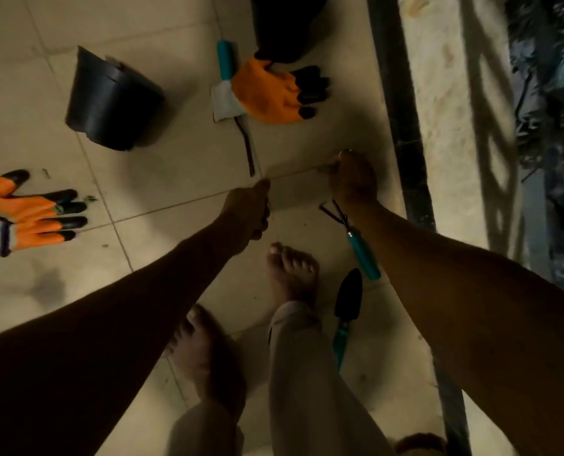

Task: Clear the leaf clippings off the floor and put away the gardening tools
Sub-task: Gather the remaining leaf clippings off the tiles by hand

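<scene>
My right hand (353, 181) reaches down to the tiled floor and pinches a small bunch of leaf clippings (328, 167) by the balcony edge. My left hand (251, 209) hangs just above the floor with curled fingers; whether it holds anything is hidden. A teal-handled hand rake (356, 240) lies under my right forearm. Beside my right foot rests a black trowel (346, 311) with a teal handle. A third teal-handled tool (231, 77) lies partly under an orange glove (270, 90). A few small clippings (91, 198) lie near the second orange glove (27, 213).
A black plastic pot (109, 103) lies tipped on its side at the upper left. Another dark pot (287, 24) stands at the top. A black railing base (402, 126) runs along the right edge of the floor. My bare feet (290, 274) stand on the tiles.
</scene>
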Demonstrator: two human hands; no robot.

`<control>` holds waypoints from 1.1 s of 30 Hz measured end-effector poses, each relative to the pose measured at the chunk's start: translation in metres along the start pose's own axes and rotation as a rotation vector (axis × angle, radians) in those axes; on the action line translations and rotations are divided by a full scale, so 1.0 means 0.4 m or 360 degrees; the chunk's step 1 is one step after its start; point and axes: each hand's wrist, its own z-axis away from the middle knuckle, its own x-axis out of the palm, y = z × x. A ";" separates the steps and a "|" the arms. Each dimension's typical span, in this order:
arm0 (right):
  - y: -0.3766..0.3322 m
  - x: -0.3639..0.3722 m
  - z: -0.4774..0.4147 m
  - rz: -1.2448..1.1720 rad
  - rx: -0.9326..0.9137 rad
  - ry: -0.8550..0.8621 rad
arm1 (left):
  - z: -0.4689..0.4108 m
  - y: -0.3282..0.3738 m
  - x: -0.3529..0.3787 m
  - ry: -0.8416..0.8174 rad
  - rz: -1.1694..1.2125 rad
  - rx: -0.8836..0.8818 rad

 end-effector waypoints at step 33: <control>-0.594 -0.081 0.411 -0.0334 -0.0923 -0.0813 | 0.255 -0.043 -0.355 0.0575 0.0714 0.0189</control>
